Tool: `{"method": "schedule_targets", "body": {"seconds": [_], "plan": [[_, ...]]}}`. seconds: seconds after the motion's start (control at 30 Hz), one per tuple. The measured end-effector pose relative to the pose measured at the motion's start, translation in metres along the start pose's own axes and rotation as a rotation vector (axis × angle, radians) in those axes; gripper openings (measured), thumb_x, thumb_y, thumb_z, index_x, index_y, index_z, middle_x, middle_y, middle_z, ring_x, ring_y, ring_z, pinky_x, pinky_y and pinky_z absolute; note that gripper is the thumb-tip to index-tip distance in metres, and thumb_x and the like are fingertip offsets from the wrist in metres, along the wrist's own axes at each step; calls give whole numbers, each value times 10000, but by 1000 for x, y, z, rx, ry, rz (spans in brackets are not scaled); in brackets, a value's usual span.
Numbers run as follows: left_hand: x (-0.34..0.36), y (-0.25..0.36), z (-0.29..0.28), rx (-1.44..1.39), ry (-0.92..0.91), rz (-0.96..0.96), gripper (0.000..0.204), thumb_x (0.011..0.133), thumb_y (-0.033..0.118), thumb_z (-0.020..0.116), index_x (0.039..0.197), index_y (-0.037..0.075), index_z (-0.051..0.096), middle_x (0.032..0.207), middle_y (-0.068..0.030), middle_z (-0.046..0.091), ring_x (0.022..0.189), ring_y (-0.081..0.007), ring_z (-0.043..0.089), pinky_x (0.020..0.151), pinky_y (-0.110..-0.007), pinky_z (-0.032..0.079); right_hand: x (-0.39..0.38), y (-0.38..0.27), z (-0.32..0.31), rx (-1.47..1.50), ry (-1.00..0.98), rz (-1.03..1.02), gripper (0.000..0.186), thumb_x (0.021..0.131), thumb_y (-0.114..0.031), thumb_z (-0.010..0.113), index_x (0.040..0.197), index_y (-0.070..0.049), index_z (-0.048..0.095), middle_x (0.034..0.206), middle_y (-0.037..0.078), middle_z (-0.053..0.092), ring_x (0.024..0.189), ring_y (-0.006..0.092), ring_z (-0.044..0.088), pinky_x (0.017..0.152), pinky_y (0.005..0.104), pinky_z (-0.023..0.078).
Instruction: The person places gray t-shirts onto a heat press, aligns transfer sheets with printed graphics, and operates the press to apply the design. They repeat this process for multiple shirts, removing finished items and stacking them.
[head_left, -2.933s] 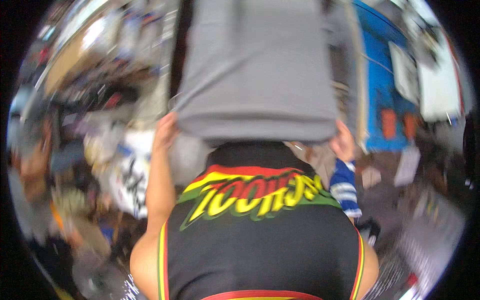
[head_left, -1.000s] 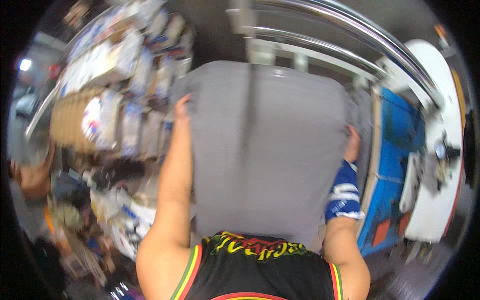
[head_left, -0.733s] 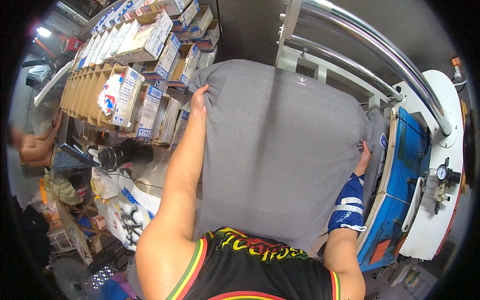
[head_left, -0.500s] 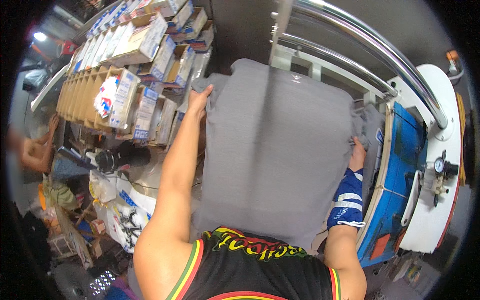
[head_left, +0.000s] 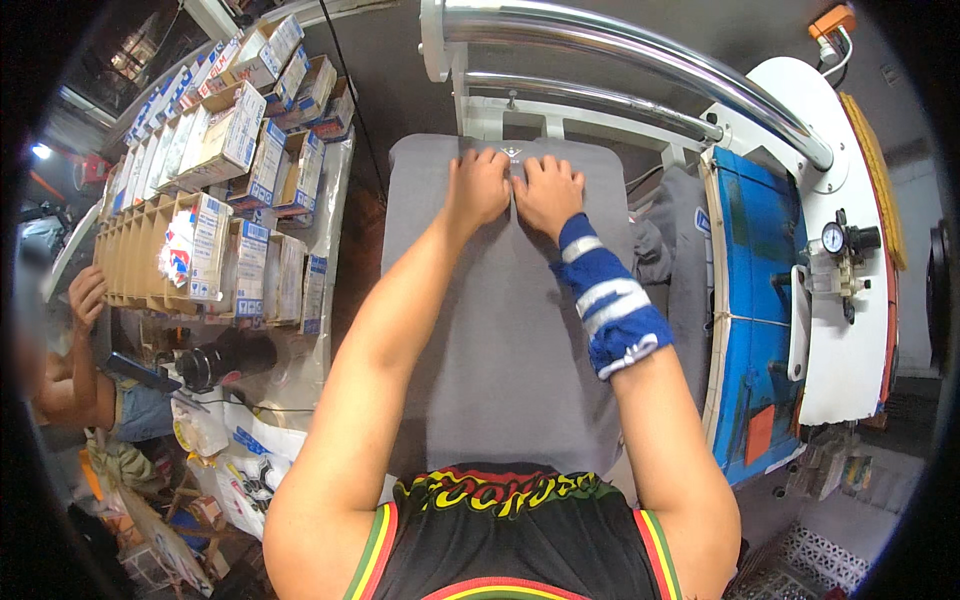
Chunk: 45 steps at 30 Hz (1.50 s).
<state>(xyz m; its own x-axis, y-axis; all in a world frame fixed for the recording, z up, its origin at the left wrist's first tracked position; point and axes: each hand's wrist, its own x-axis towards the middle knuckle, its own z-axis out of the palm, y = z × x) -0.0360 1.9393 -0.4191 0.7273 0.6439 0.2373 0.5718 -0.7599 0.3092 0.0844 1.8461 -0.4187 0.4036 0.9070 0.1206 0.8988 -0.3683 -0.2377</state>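
Note:
A grey fabric garment (head_left: 460, 335) lies spread over a long board in front of me, with a small light mark near its far edge. My left hand (head_left: 480, 185) rests on it just left of that mark, fingers bent and apart on the cloth. Close beside it, my right hand (head_left: 548, 192) lies on the fabric with fingers similarly bent and spread. A blue-and-white cloth sleeve (head_left: 610, 300) wraps my right forearm. More bunched grey fabric (head_left: 660, 240) hangs at the board's right side.
Partitioned cardboard boxes (head_left: 210, 130) are stacked at left, near another person's hand (head_left: 88, 295) and a black cylinder (head_left: 225, 360). A white machine frame with chrome bars (head_left: 630, 40) spans the far side. At right are a blue platen (head_left: 750, 260) and a pressure gauge (head_left: 833, 236).
My hands have left the garment's side edges, where they gripped bunched cloth, and moved inward to its far middle. The fabric, earlier lifted and draped, now lies flatter on the board.

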Motion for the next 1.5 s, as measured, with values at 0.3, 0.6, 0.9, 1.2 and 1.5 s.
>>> {"method": "schedule_targets", "body": {"seconds": [0.3, 0.6, 0.9, 1.2, 1.5], "plan": [[-148, -115, -71, -587, 167, -259, 343, 976, 219, 578, 1204, -30, 637, 1223, -187, 651, 1181, -296, 606, 1041, -391, 448, -163, 106, -64, 380, 354, 130, 207, 896, -140, 644, 1053, -6, 656, 1087, 203, 647, 1038, 378, 611, 941, 440, 470], [-494, -68, -48, -1398, -146, -1180, 545, 1041, 481, 494, 1313, 15, 578, 1213, -81, 685, 1024, -211, 677, 946, -366, 525, -476, 131, 0, 1747, -265, 1066, 465, 1026, -391, 576, 1271, 4, 590, 1246, 109, 657, 1085, 236, 638, 1006, 393, 487], [-539, -94, -86, -1523, -205, -930, 313, 993, 246, 638, 1211, 21, 631, 1119, -70, 712, 976, -178, 676, 874, -347, 539, -520, 167, -31, 1615, -272, 903, 290, 996, -240, 645, 1174, -11, 636, 1142, 79, 694, 1011, 161, 643, 872, 296, 507], [-585, -93, -113, -1423, -213, -983, 372, 915, 226, 734, 1225, 48, 630, 1078, -8, 672, 913, -120, 604, 799, -307, 489, -579, 161, -34, 1512, -34, 1057, 316, 1011, -172, 609, 1267, 13, 598, 1202, 81, 665, 1121, 179, 606, 955, 318, 485], [-606, -58, -94, -1045, -44, -863, 242, 891, 205, 717, 1064, 36, 740, 929, -59, 738, 787, -137, 655, 724, -312, 535, -565, 186, -25, 955, -278, 886, 249, 964, -172, 659, 1143, 1, 667, 1078, 87, 699, 958, 189, 638, 877, 344, 503]]}}
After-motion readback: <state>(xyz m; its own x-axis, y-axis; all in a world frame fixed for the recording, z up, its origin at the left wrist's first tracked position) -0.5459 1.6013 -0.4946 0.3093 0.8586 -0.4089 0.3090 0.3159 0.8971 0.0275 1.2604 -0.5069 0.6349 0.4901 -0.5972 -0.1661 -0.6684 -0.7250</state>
